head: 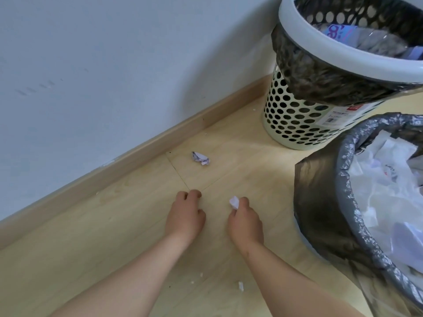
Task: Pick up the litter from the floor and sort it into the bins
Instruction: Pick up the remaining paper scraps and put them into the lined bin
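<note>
A pale grey wall (91,53) fills the upper left, and a light wooden floor (91,236) spreads below it. A wooden skirting board (137,145) runs between the two.

At the right edge stands a bin with a crinkled grey liner (348,156), and white paper and plastic lie inside it. Behind it, near the wall, stands a cream perforated bin (288,120) with a dark liner folded over its rim. It holds mixed waste.

Both bare forearms reach forward over the floor. The left hand (185,216) has its fingers curled under, and nothing is seen in it. The right hand (246,223), just beside the grey-lined bin, pinches a small white paper wad (234,201) at its fingertips.

A crumpled paper with purple print (200,158) lies on the floor beyond both hands, apart from them, between the left hand and the skirting board. A tiny white scrap (240,286) lies between the forearms.
</note>
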Tool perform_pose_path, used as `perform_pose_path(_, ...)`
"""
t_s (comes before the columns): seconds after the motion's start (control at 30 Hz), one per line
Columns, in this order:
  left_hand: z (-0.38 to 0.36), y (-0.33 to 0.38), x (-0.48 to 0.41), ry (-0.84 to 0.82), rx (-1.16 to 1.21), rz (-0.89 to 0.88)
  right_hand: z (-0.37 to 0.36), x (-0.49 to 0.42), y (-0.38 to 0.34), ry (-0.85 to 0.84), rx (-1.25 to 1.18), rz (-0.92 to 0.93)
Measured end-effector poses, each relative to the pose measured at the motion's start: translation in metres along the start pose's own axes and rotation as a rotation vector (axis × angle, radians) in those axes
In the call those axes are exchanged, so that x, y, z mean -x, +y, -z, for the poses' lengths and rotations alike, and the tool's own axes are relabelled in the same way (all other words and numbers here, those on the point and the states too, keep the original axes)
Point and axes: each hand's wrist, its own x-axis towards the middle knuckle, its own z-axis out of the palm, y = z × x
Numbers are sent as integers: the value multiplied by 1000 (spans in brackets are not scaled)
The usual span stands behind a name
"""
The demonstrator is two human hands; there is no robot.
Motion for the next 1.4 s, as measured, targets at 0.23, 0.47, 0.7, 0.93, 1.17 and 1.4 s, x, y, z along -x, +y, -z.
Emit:
perform_pose_path(0.23, 21, 35, -65, 22, -197, -68, 5, -22, -25, -278, 151, -138)
perform_pose_path(0.47, 17, 20, -72, 82, -315, -234, -2, -38, -25, -403, 180, -211)
perform_pose_path(0.7, 9, 7, -31, -88, 47, 47, -7, -23, -16, -378, 181, -171)
perform_pose_path(0.93, 15, 5, 26, -61, 299, 162, -10, 6, -5, -337, -169, -196)
perform_pose_path(1.17, 67, 39, 37, 87, 485, 38, 33, 34, -42, -104, -600, -78)
perform_pose_path(1.4, 107, 80, 53, 143, 758, -85, 94, 58, -68, 26, -620, 240)
